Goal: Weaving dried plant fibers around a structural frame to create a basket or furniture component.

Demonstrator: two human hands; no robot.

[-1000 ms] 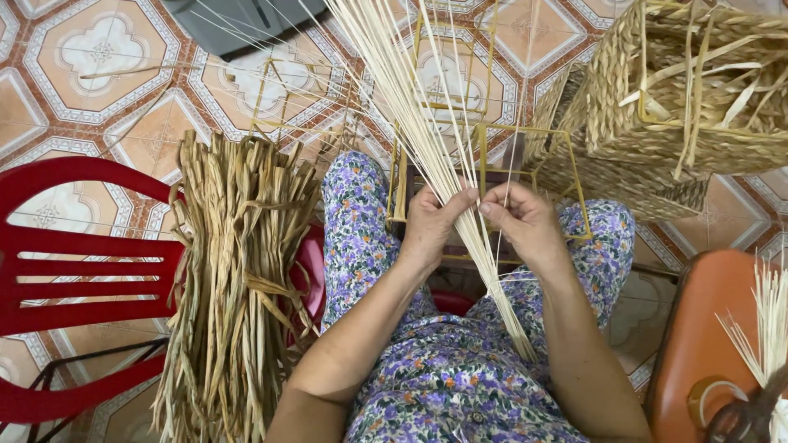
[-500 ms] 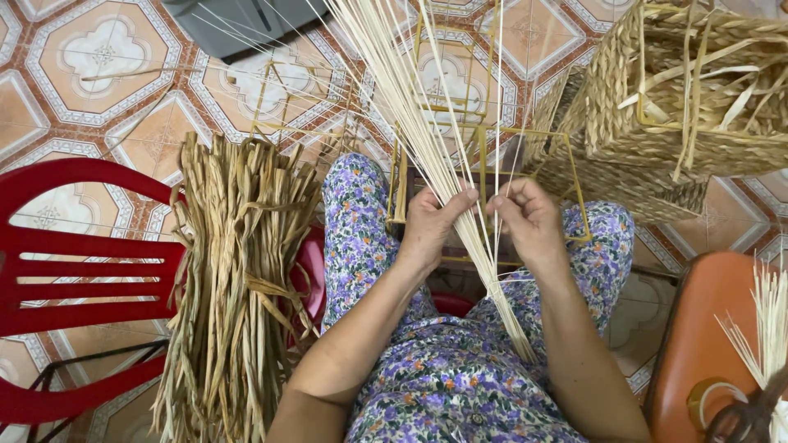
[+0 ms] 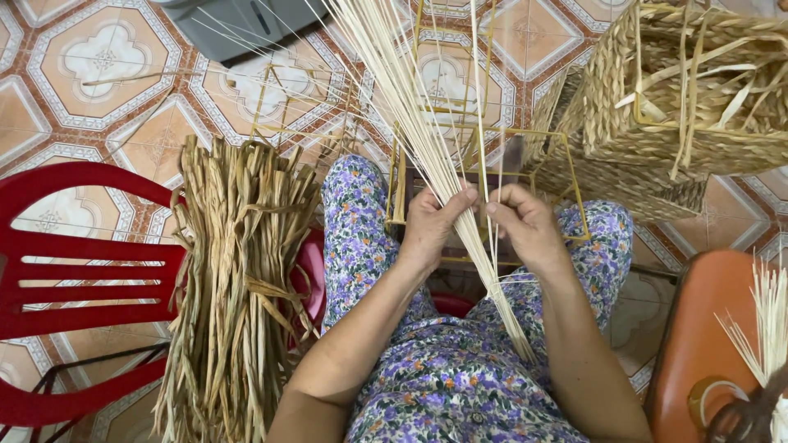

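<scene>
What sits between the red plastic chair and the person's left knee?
In the head view, a bundle of dried flat straw lies between the red chair and the left knee, draped over the chair's edge.

We see pale, smooth, matt reed strands [image 3: 427, 139]; a thin yellow-coated metal wire frame [image 3: 566, 176]; a rough, dry woven straw basket [image 3: 698, 90]; coarse brown dried leaves [image 3: 238, 279]; a glossy red plastic chair [image 3: 82, 271]; glazed patterned floor tiles [image 3: 90, 57].
</scene>
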